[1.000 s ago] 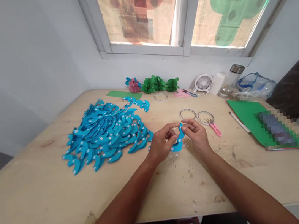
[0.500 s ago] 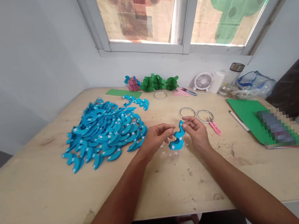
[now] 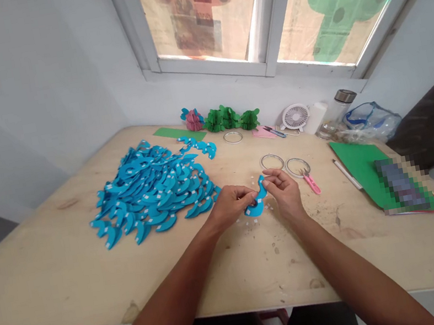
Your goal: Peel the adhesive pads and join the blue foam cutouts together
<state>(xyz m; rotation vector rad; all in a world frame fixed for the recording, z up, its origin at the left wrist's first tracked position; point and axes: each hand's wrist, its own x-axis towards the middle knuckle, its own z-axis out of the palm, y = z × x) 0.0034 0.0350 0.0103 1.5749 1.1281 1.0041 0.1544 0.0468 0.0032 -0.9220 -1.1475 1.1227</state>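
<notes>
A curved blue paper cutout [image 3: 256, 210] with small white squares on it is held between my two hands, just above the table. My right hand [image 3: 286, 190] pinches its narrow upper end between thumb and fingers. On the other side, my left hand [image 3: 231, 206] has its thumb and fingertips closed at the cutout's left edge; the fingertips partly cover it. Tiny white paper squares [image 3: 248, 223] lie scattered on the wood beneath. Left of my left hand spreads a large heap of similar blue paper cutouts [image 3: 154, 187], many bearing white squares.
Pink-handled snips [image 3: 312, 184] lie right of my hands, near rolls of tape [image 3: 271, 162]. Farther right are a white pen [image 3: 347, 174] and green card [image 3: 357, 160]. Green paper ornaments [image 3: 228, 118], a small fan [image 3: 295, 116] and a bottle [image 3: 339, 107] stand along the wall.
My left fingers have come in against the blue cutout's left edge, covering more of it. My right hand keeps its pinch on the upper end, almost in the same place.
</notes>
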